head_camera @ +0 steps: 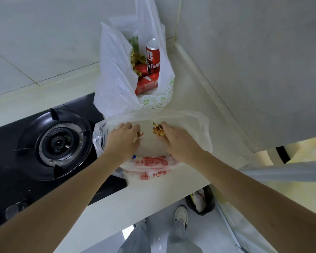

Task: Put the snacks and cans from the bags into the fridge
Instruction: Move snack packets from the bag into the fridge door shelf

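Inside bag (153,163), fingers (133,127) around snacks (158,131)

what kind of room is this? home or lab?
Most likely a home kitchen. A black gas hob is set into a pale countertop against tiled walls, and two plastic grocery bags sit beside it, the far bag holding red cans and wrapped snacks.

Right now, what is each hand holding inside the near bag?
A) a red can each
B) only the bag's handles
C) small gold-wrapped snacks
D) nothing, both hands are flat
C: the left hand and right hand each pinch crinkly gold-wrapped snacks inside the near bag; the red cans sit in the far bag.
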`<state>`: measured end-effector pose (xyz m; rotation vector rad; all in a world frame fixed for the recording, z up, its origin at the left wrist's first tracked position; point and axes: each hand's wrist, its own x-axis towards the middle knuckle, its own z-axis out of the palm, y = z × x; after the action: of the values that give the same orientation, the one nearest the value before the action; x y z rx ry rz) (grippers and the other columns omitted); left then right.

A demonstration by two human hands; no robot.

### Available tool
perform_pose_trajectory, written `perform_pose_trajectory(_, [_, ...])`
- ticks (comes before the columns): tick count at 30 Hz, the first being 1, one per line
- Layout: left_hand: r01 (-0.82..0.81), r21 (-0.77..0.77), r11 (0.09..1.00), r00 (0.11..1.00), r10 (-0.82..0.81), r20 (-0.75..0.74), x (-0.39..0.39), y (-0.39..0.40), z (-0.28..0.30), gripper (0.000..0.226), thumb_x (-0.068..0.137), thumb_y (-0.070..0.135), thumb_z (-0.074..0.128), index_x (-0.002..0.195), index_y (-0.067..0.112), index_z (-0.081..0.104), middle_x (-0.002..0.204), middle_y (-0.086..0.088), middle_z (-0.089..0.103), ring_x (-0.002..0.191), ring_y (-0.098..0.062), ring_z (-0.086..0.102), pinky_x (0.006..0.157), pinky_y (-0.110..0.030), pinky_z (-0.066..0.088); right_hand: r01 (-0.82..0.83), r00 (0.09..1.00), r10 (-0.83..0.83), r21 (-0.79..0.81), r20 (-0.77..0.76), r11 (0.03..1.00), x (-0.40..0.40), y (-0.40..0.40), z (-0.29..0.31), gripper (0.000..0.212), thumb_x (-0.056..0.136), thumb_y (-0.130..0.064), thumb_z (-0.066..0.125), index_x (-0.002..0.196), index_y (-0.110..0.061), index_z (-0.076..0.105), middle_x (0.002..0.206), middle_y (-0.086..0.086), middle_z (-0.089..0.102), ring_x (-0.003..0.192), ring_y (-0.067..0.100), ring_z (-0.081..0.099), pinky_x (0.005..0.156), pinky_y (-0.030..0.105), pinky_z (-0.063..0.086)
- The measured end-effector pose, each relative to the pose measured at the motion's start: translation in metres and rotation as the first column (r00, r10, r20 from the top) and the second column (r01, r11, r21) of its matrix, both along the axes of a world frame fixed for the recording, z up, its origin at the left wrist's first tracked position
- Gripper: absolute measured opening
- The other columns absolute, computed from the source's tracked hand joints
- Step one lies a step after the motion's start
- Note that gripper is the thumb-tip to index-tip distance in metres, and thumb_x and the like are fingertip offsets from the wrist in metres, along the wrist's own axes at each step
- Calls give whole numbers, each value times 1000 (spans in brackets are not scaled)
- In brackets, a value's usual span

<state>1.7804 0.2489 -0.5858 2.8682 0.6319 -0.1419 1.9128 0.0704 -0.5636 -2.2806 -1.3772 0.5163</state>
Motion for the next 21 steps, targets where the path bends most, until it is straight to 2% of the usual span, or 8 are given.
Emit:
perform_pose_trajectory(3, [-14,-179,984,998,26,65,2,1,35,15,93,28,63,107,25,62,94,5,61,91,-19,56,74,-37,49,24,998,-22,39,-54,999,3,-13,25,17,107,-27,54,119,-16,52,83,-3,59,71,19,58,65,39,50])
perform_pose_trajectory(5, [69,-237,969,993,-42,114,0,5,67,12,93,27,66,105,29,65,92,10,61,91,-14,53,78,-35,49,56,996,-49,92,-79,994,5,-22,50,18,107,-28,54,122,-18,53,81,-9,56,70,15,56,64,33,46])
perform_pose_trajectory(8, [200,-215,956,967,-157,200,4,8,126,17,92,26,70,103,36,64,94,17,59,93,-9,50,78,-34,50,135,987,-119,162,-105,977,6,-38,99,17,107,-27,55,122,-20,56,78,-10,55,67,10,52,60,26,38])
perform_pose_trajectory(11, [294,-192,937,924,-227,307,21,2,191,20,90,25,73,104,35,64,98,19,60,96,-9,52,78,-39,53,229,973,-212,233,-95,945,5,-62,162,12,105,-29,57,115,-23,57,73,-6,55,64,10,51,61,32,39])
perform_pose_trajectory(15, [483,-145,863,808,-376,454,50,-24,278,19,91,24,71,104,35,64,99,19,60,95,-4,55,77,-35,53,343,936,-353,282,-15,896,-8,-104,249,16,105,-31,57,120,-26,57,76,-8,58,64,5,51,62,31,39])
perform_pose_trajectory(18, [627,-104,772,690,-488,535,65,-60,336,17,93,27,67,105,37,63,97,18,60,96,-3,55,78,-32,50,421,887,-460,331,46,844,-28,-144,305,20,106,-32,56,125,-25,57,84,-11,65,67,-1,53,62,23,37])
perform_pose_trajectory(21, [738,-48,673,568,-583,581,76,-109,382,17,93,30,67,106,40,62,97,17,60,94,-4,54,76,-33,50,496,813,-574,394,104,774,-61,-193,350,22,107,-31,57,127,-22,56,79,-21,59,66,-1,54,62,17,36])
